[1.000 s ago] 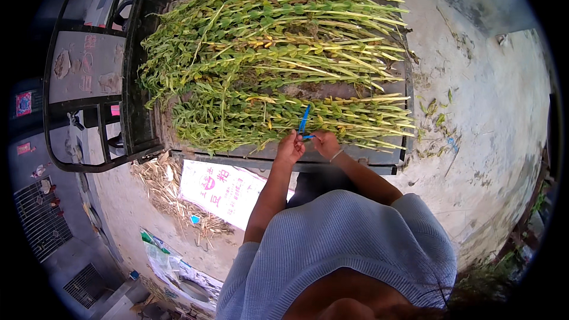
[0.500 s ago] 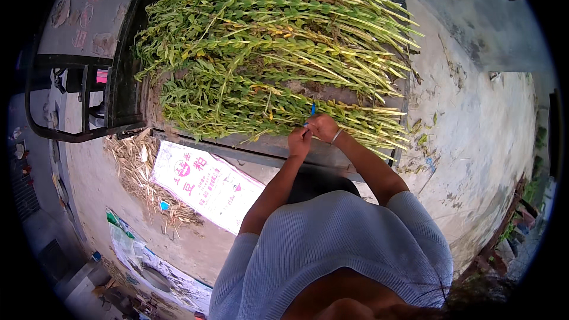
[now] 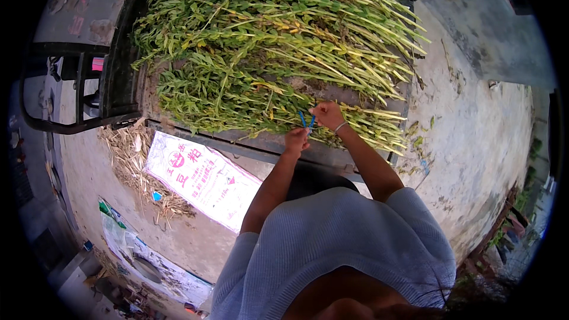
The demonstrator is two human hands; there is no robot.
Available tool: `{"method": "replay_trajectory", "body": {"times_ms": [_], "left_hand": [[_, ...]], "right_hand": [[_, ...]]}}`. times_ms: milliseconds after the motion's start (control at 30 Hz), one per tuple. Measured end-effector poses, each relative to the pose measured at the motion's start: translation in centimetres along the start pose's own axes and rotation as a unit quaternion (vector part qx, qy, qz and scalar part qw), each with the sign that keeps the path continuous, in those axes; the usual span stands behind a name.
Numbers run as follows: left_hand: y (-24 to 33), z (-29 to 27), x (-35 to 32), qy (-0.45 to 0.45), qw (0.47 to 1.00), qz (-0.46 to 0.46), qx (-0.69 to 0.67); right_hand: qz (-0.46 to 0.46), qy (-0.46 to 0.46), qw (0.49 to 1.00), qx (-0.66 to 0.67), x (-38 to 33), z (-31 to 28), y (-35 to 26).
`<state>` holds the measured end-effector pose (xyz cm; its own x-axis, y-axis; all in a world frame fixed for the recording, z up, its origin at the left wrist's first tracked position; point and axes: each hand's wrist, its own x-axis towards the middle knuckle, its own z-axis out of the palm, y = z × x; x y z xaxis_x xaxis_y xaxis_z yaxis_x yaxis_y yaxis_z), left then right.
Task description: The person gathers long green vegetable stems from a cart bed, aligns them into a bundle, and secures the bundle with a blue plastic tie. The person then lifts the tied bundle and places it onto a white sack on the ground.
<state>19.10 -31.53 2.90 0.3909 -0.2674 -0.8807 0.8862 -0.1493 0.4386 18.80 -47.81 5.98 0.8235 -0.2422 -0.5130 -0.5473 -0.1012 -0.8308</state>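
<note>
Long green stalks with leaves and pale cut ends (image 3: 267, 29) lie across a dark flat cart bed. Along the near edge lies a smaller bunch of leafy stalks (image 3: 225, 106), right in front of me. My left hand (image 3: 296, 140) is closed on a thin blue strip (image 3: 304, 120), low against that bunch's near side. Slightly farther and to the right, my right hand (image 3: 327, 114) pinches the same strip, with a band around its wrist. Between the hands the blue forms a narrow V; whether it passes under the stalks is hidden.
Dark metal rails (image 3: 65, 124) frame the cart's left end. A white sack with red print (image 3: 201, 181) lies on the ground below it, beside dry straw (image 3: 127, 154). Loose leaves (image 3: 418, 142) are scattered on the concrete at the right.
My hands, close together before, have drawn apart, the right one moving up and slightly right. More of the blue strip shows between them. The view has shifted a little.
</note>
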Motion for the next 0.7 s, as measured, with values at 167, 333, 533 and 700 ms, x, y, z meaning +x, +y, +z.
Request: {"method": "replay_trajectory", "body": {"times_ms": [167, 333, 533, 700], "left_hand": [[0.0, 0.3, 0.0, -0.010, 1.000, 0.013, 0.013], [0.6, 0.0, -0.7, -0.018, 1.000, 0.003, 0.017], [3.6, -1.1, 0.2, -0.153, 0.977, -0.091, 0.121], [5.6, -1.7, 1.3, -0.275, 0.903, -0.143, 0.296]], "right_hand": [[0.019, -0.006, 0.998, -0.054, -3.0, 1.6, 4.2], [0.228, 0.107, 0.897, 0.364, -3.8, 4.6, 2.7], [0.178, -0.114, 0.818, 0.534, -4.1, 3.0, 5.3], [0.125, -0.144, 0.939, 0.284, -4.6, 1.8, 4.0]]}}
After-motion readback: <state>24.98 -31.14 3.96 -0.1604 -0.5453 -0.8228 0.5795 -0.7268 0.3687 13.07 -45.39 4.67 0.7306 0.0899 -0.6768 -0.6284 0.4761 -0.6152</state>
